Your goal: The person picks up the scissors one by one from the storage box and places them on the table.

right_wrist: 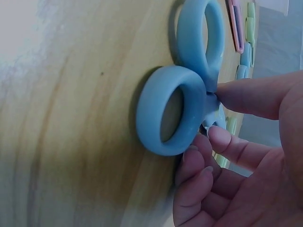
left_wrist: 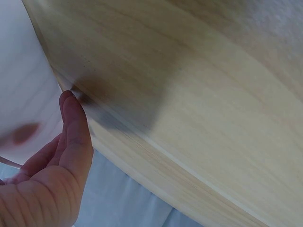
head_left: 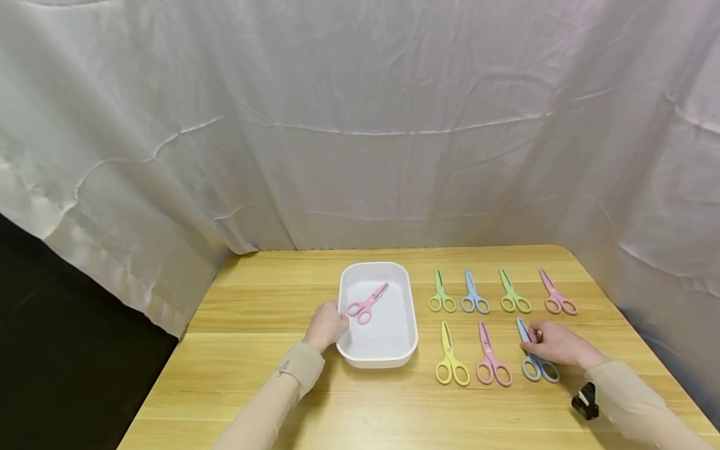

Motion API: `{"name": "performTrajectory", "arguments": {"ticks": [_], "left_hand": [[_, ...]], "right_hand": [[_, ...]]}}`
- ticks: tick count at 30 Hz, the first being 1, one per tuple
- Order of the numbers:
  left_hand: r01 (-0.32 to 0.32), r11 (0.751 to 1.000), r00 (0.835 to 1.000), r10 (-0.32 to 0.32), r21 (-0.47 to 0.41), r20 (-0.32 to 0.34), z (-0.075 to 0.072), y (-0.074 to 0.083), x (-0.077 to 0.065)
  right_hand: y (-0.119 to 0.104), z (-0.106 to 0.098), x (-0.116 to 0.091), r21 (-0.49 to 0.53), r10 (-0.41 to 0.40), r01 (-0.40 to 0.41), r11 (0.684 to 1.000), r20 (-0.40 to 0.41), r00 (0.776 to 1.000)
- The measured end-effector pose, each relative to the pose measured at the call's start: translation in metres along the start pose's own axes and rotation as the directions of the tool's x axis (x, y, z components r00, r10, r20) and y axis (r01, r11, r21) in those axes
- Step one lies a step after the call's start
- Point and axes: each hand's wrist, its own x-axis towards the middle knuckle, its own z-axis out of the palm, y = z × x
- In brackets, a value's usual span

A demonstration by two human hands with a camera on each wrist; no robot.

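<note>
At the left rim of a white plastic tray [head_left: 378, 362], my left hand [head_left: 326, 326] grips the wall between thumb and fingers. Inside the tray lies a pair of pink scissors [head_left: 368, 305]. Over on the right, my right hand [head_left: 559, 345] pinches blue scissors [right_wrist: 149, 118] near the pivot, thumb on one side and index finger on the other. Their two handle loops face the right wrist camera, close over the wood. The hand hides part of these scissors in the head view.
Beside the blue pair lie pink scissors [head_left: 487, 351] and yellow scissors [head_left: 447, 359]. A back row holds green scissors [head_left: 440, 289], blue scissors [head_left: 471, 290], more green scissors [head_left: 509, 290] and pink scissors [head_left: 552, 290]. A pale curtain [head_left: 394, 175] hangs behind the wooden table [head_left: 247, 350].
</note>
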Motion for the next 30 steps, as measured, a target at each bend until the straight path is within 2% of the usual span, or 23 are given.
{"name": "performTrajectory", "arguments": {"ticks": [10,19,30], "left_hand": [[0.017,1.0,1.0,-0.017,0.0,0.002,0.0009,-0.0015,0.0003],[0.012,1.0,1.0,-0.012,0.003,0.003,0.0017,-0.0025,0.0006],[0.038,0.999,0.999,-0.038,-0.004,0.014,0.0022,-0.0012,0.0023]], "right_hand": [[0.0046,0.0031,0.0013,-0.003,-0.046,0.046,0.999,-0.011,0.999],[0.001,0.0037,-0.0009,0.003,-0.013,0.013,1.0,-0.017,1.0],[0.0006,0.0033,0.0,-0.003,0.012,-0.012,1.0,-0.025,1.0]]}}
